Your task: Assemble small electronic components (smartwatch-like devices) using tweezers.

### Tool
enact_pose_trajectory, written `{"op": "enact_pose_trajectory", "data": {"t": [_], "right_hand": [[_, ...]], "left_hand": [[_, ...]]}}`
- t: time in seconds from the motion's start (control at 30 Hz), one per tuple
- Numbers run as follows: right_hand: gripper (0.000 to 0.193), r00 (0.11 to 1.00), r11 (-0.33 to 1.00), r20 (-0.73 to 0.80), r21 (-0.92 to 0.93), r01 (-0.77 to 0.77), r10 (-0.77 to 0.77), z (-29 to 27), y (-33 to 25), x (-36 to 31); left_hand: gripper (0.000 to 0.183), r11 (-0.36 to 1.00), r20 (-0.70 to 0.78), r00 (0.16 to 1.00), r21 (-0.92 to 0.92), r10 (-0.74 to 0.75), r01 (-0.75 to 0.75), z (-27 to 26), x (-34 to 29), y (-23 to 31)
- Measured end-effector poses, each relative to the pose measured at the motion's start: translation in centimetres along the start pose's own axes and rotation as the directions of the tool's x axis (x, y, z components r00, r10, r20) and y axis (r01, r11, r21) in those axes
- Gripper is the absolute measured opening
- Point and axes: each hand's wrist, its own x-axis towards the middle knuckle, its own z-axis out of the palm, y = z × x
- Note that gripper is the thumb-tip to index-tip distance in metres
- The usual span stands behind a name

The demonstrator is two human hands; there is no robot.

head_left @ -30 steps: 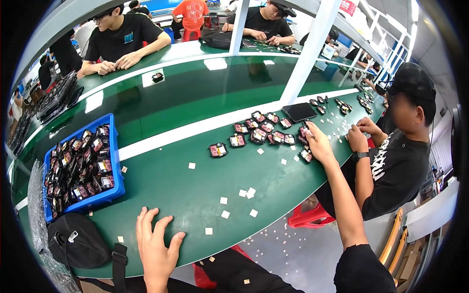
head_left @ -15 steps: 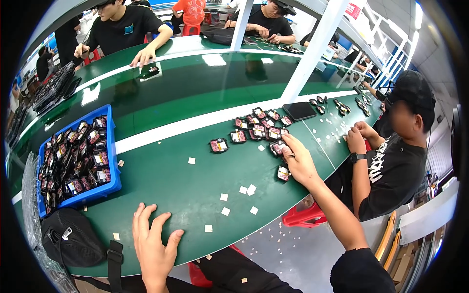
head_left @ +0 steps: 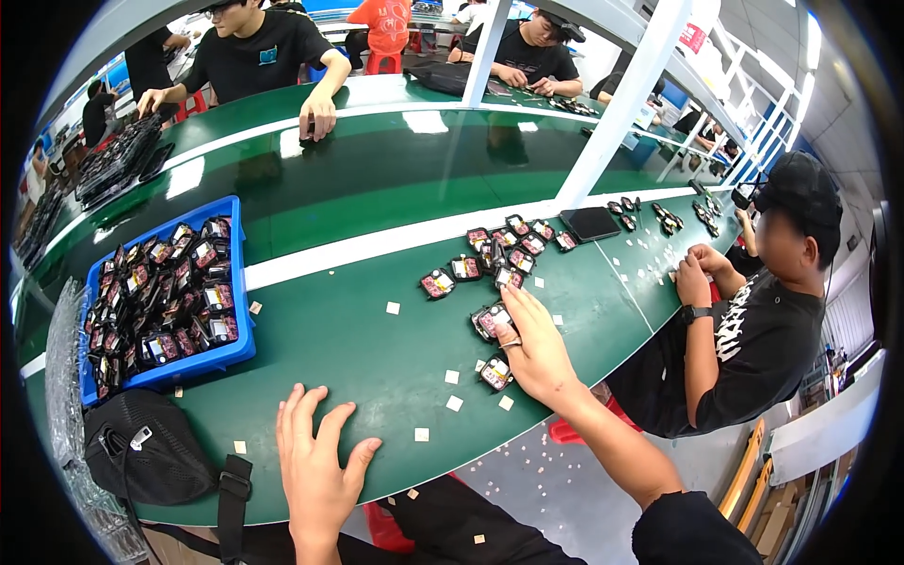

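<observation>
My right hand [head_left: 539, 356] lies over the green table with its fingers stretched out. Its fingers and thumb touch a small black plastic device with a pink and white label [head_left: 491, 321], partly hidden by them. A similar device [head_left: 495, 373] lies just below the thumb. Beyond the fingertips, several more of these devices sit in a loose cluster [head_left: 492, 252]. My left hand [head_left: 323, 461] hovers or rests at the table's near edge, empty, fingers spread; contact with the surface cannot be made out.
A blue crate [head_left: 247, 320] heaped with the same devices stands at the left, beside a black bag [head_left: 146, 447]. Small pale squares [head_left: 422, 434] are scattered about. A dark flat tablet-like slab [head_left: 589, 223] lies beyond the cluster. A co-worker [head_left: 753, 330] sits at the right; others work across the belt [head_left: 367, 160].
My right hand has moved left and nearer, and the devices by it have shifted the same way. My left hand keeps its spread pose. Across the belt, a co-worker's hand now grips a dark piece.
</observation>
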Motion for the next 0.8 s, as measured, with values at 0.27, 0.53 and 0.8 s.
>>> {"op": "enact_pose_trajectory", "data": {"t": [0.27,0.53,0.8], "right_hand": [[0.053,0.990,0.996,0.107,0.018,0.087,-0.089,1.3,-5.2,-0.2],[0.037,0.928,0.946,-0.188,-0.097,0.308,-0.321,0.6,-2.7,6.1],[0.042,0.989,0.990,0.047,0.031,-0.139,0.138,0.1,11.3,15.8]], "left_hand": [[0.050,0.954,0.084,0.963,-0.187,0.255,-0.236,2.1,0.4,3.3],[0.057,0.908,0.158,0.896,-0.146,0.414,-0.393,4.1,0.5,4.7],[0.053,0.921,0.177,0.905,-0.018,0.386,-0.389,4.7,0.1,4.7]]}}
